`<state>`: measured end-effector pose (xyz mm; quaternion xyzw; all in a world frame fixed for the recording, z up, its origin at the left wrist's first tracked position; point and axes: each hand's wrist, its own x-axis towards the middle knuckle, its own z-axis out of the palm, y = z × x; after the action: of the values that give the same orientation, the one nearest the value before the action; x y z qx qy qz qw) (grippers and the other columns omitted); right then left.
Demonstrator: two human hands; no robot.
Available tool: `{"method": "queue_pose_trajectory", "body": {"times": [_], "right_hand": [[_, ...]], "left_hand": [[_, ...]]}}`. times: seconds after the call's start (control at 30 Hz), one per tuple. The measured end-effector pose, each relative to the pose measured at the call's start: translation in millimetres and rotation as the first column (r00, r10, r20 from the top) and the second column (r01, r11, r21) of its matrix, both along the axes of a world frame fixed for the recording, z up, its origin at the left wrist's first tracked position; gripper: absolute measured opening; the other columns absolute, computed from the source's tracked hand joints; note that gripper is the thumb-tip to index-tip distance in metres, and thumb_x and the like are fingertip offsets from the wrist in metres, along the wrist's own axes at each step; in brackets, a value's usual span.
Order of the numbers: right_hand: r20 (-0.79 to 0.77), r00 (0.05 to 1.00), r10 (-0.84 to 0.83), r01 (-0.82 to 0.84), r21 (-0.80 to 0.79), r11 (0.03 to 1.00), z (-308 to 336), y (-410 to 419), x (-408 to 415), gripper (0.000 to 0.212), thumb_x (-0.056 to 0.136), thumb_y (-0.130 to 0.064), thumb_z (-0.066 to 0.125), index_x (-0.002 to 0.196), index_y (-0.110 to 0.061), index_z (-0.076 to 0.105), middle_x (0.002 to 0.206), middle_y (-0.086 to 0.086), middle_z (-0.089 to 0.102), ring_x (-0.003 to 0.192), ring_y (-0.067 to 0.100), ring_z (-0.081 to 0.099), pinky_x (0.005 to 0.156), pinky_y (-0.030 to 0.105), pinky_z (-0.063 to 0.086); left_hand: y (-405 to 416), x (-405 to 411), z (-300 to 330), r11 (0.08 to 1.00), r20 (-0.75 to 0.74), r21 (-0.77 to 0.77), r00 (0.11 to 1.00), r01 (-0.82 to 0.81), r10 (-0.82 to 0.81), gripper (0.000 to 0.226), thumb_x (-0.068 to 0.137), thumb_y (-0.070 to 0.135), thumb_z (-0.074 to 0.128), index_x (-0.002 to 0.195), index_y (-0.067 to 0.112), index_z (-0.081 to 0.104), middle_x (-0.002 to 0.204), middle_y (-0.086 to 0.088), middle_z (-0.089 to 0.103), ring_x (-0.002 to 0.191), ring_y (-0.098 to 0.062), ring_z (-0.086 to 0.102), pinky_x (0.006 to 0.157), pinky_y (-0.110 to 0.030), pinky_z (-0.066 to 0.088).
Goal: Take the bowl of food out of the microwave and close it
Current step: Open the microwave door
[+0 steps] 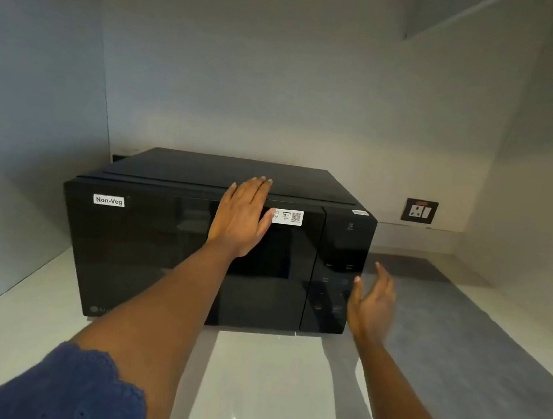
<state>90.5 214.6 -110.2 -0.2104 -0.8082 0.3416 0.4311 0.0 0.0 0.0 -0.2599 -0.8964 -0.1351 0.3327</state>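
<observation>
- Microwave (160,247): black case; door front glossy, glass-like, mirrors dim shapes. Top panel duller, a smooth satin black.
- Control panel (336,278): same glossy black as the door, with faint pale markings.
- "Non-Veg" label (109,200): white, matt, paper-like, black print.
- Sticker (289,216) with square code: white, flat, looks like paper.
- Bench (264,397): pale, polished, stone-like; small bright glints near the front.
- Grey mat (459,350) on the bench at right: matt, faintly mottled.
- Walls (284,72): smooth, matt, pale grey.
- Wall socket (419,211): dark plate, white plastic inserts.
- Sleeve (75,393): blue cloth, scalloped lace-like edge.
</observation>
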Motion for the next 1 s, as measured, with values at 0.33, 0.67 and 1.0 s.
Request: {"method": "queue_pose_trajectory", "body": {"times": [0.33,0.67,1.0], "right_hand": [[0.208,0.946,0.25,-0.163,-0.361,0.918,-78,-23,-16,0.097,0.065,-0.02,0.082,0.142,-0.011,0.023,0.148,0.015,0.035,0.134,0.037,0.035,0.108,0.048,0.034],[0.045,0.994,0.103,-0.077,-0.403,0.912,-81,-34,-21,0.089,0.067,-0.011,0.08,0.139,-0.009,0.028,0.139,0.018,0.045,0.127,0.039,0.044,0.105,0.047,0.038],[0.038,0.999,-0.019,0.033,-0.4,0.916,-84,-42,-36,0.084,0.066,-0.013,0.082,0.134,-0.008,0.033,0.132,0.021,0.048,0.121,0.042,0.048,0.101,0.05,0.041]], "left_hand": [[-6,-17,-30,0.993,-0.087,-0.067,0.992,-0.096,0.09,0.071,0.087,0.061,0.039,0.139,0.013,0.04,0.142,-0.005,0.048,0.134,-0.021,0.04,0.113,-0.04,0.024],[6,-13,-24,0.993,-0.134,-0.052,0.986,-0.103,0.095,0.093,0.07,0.074,0.051,0.137,0.011,0.042,0.14,-0.006,0.05,0.131,-0.023,0.044,0.111,-0.041,0.027],[3,-9,-27,0.997,-0.175,-0.025,0.982,-0.071,0.065,0.092,0.068,0.073,0.053,0.134,0.009,0.049,0.136,-0.008,0.056,0.126,-0.025,0.05,0.108,-0.042,0.031]]}}
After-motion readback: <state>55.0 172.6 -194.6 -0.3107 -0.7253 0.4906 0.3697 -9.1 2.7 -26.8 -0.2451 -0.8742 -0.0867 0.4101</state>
